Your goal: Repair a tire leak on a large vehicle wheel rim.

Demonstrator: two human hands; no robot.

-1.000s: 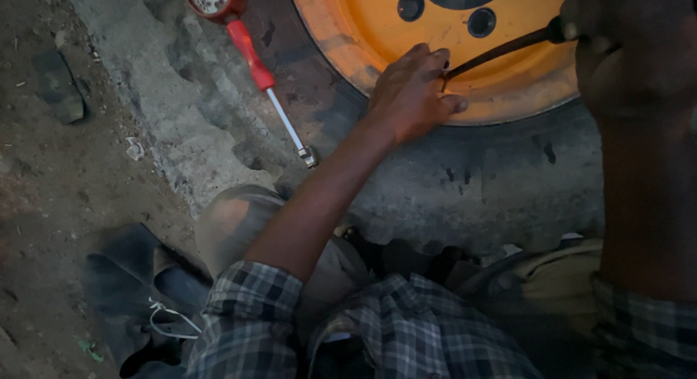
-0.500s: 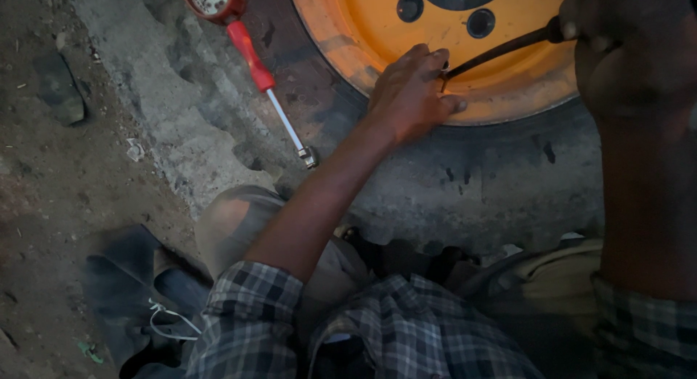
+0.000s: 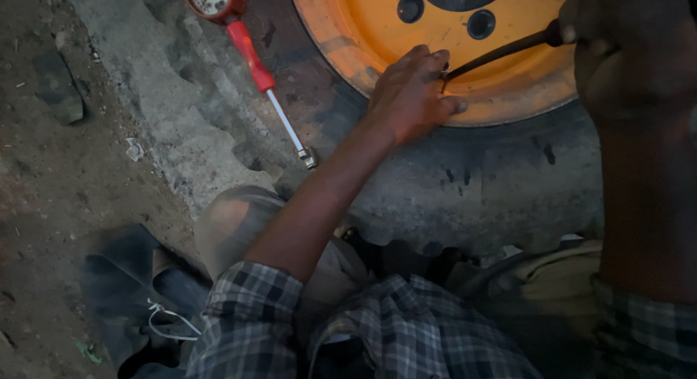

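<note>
The orange wheel rim (image 3: 377,45) lies flat inside its black tyre (image 3: 494,183) on the ground, and everything else is easiest placed from it. The left hand (image 3: 410,96) rests on the rim's lower edge, fingers curled down over the lip where metal meets rubber, its grip pressed around the near end of a thin dark hose (image 3: 501,52); whether the fingertips actually pinch the hose end or a small valve there is hard to tell in the dim light. The hose runs up and to the right across the rim face to the right hand (image 3: 624,52), which sits over the rim's right side with its grip clenched around the hose's far end. Left of the rim, lying across the tyre's sidewall, is a pressure gauge (image 3: 247,52) with a round dial, a red handle and a thin metal stem pointing down toward the tyre's outer edge. Below the tyre are the person's bent knee (image 3: 239,226) and plaid sleeve (image 3: 247,314).
</note>
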